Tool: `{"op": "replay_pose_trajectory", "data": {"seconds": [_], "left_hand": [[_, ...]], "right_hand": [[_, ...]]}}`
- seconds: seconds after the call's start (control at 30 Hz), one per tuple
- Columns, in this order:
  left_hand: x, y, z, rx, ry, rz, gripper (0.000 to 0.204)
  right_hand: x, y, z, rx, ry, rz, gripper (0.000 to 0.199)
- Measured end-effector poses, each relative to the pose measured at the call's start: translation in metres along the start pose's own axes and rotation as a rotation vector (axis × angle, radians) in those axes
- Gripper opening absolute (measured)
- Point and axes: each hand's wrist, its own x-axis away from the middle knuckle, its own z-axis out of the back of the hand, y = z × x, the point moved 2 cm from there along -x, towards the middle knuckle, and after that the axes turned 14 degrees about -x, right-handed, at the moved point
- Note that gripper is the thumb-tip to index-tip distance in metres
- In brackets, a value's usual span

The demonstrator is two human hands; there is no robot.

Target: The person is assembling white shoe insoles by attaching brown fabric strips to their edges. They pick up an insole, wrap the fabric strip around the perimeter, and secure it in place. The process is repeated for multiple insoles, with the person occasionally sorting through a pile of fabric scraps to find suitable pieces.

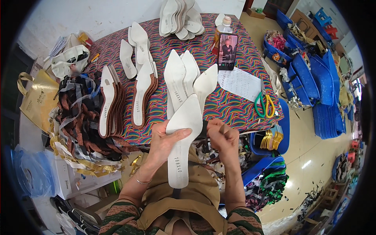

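My left hand [166, 141] grips a white pointed shoe insole [181, 150], its thumb flat on top and the fingers underneath. The insole's toe points away from me and its heel hangs over my apron [156, 192]. Beside its right edge, my right hand [224, 135] is closed, pinching a black strip [204, 128] that runs along the insole's side. How far the strip goes underneath is hidden. Just beyond lie more white insoles [175, 76], fanned out on the patterned tablecloth [156, 43]. To their left stand stacks of insoles with brown glittery edging [111, 102].
Scissors with green and yellow handles [265, 105] lie at the table's right edge, near a paper sheet [241, 84]. A phone [227, 51] leans against a bottle [221, 28]. Strip scraps [84, 125] hang at the left. Blue bins [270, 135] stand to the right.
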Motion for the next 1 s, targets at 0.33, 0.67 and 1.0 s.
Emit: {"op": "replay_pose_trajectory", "data": {"seconds": [0.33, 0.67, 1.0], "left_hand": [[-0.011, 0.012, -0.011, 0.027, -0.025, 0.009, 0.027], [-0.016, 0.012, -0.008, 0.099, 0.008, 0.030, 0.023], [-0.018, 0.004, -0.014, -0.008, 0.019, -0.082, 0.024]], "right_hand": [[-0.017, 0.012, -0.010, -0.015, 0.156, -0.033, 0.008], [0.029, 0.037, -0.015, 0.268, 0.044, -0.118, 0.018], [0.044, 0.046, -0.012, 0.026, 0.042, -0.145, 0.017]]}}
